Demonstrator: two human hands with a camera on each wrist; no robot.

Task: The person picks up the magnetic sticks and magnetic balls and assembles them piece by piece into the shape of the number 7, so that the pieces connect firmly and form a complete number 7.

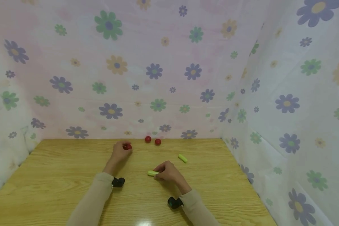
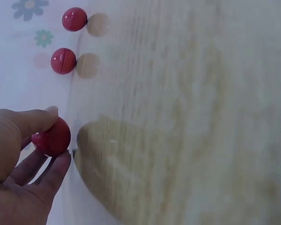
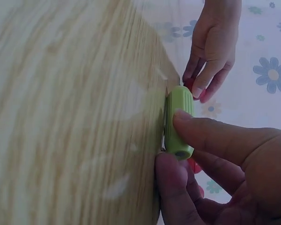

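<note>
Between its thumb and fingers, my left hand (image 1: 120, 152) holds a glossy red ball (image 2: 55, 138) near the table's back edge. Two more red balls, one on the left (image 1: 148, 139) and one on the right (image 1: 158, 142), sit by the back wall. My right hand (image 1: 168, 172) pinches a light green ribbed cylinder (image 3: 179, 123) low over the table's middle; whether it touches the wood I cannot tell. Farther back and to the right lies a second green cylinder (image 1: 182, 158), set diagonally.
The wooden table (image 1: 59, 182) meets a flower-printed cloth (image 1: 135, 103) along its back edge. More of that cloth hangs at the left and right sides. A small black device is strapped at each wrist.
</note>
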